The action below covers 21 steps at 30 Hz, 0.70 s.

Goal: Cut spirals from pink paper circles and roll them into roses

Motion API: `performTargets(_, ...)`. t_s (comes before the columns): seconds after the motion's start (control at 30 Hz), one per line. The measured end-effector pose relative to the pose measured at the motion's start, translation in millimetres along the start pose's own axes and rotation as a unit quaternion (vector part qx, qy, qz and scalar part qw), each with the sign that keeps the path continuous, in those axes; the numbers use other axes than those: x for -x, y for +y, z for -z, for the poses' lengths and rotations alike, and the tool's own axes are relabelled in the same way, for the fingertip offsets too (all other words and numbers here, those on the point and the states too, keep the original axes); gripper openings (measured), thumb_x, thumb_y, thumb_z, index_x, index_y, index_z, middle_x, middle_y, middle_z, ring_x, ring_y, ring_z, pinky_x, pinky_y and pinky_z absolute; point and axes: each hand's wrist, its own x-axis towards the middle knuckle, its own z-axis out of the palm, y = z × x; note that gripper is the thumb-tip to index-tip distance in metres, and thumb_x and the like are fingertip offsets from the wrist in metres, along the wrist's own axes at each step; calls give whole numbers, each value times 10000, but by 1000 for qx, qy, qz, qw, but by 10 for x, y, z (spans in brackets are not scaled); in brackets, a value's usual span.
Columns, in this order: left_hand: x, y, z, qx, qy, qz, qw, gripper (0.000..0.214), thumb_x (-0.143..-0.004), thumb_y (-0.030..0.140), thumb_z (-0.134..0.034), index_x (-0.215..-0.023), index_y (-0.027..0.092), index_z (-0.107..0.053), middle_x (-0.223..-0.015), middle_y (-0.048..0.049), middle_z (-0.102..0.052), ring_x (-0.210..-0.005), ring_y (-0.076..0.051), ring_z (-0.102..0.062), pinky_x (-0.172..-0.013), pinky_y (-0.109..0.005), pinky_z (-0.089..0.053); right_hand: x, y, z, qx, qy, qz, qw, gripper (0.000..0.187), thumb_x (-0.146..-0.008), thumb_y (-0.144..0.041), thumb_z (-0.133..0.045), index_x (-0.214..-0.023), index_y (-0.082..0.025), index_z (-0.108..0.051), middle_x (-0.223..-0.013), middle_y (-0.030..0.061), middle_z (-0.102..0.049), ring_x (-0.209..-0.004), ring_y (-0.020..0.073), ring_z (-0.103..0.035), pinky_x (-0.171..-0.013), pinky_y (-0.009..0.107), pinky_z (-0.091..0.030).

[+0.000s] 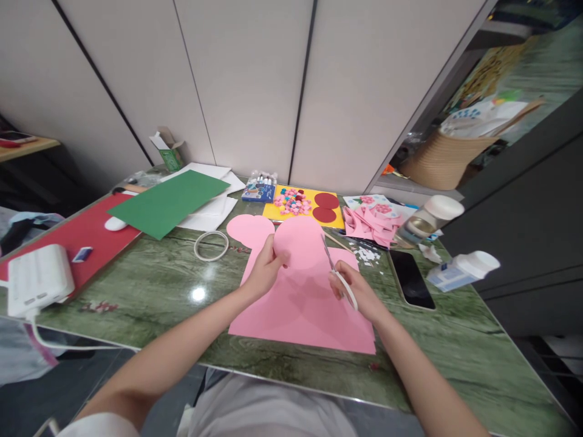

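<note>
My left hand [268,267] pinches the left edge of a rounded pink paper piece [300,240], thumb on top. In my right hand [353,288] is a pair of scissors with white handles [345,290], its blades pointing up along the right edge of that piece. Below both hands lie pink paper sheets [305,321] on the table. Another pink paper circle [250,229] rests just beyond my left hand. White paper scraps [367,255] lie past the scissors, and a heap of pink paper offcuts [373,224] is behind them.
A roll of tape [211,246], green sheet [168,200], red sheet [98,243] and white power bank [40,279] are on the left. Pom-poms [294,201] and dark red circles [326,201] sit on yellow paper at the back. Rightward are a phone [412,279] and white-capped bottles [464,270].
</note>
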Motion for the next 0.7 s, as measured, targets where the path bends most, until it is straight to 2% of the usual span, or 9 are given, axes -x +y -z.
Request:
performTargets(0.2,19,10,-8,-12,-8,6,1000,178,-776,292,-525,-899,172,-480,-723,15,-457,-629,-91,-436,-576,-227,-393,4,-1,4,-13,4,-3,1000,288,-796,-438,-514,-698,-215,-360,-542,-59,-454,-494,101,-412,-511,235,-334)
performTargets(0.7,-8,4,-4,3,3,0,1000,220,-774,296,-519,-949,174,-462,-790,7,-437,-647,-88,-430,-549,-211,-409,-6,2,-7,10,9,10,1000,251,-815,-396,-501,-701,-217,-366,-507,-67,-441,-475,100,-394,-504,234,-316)
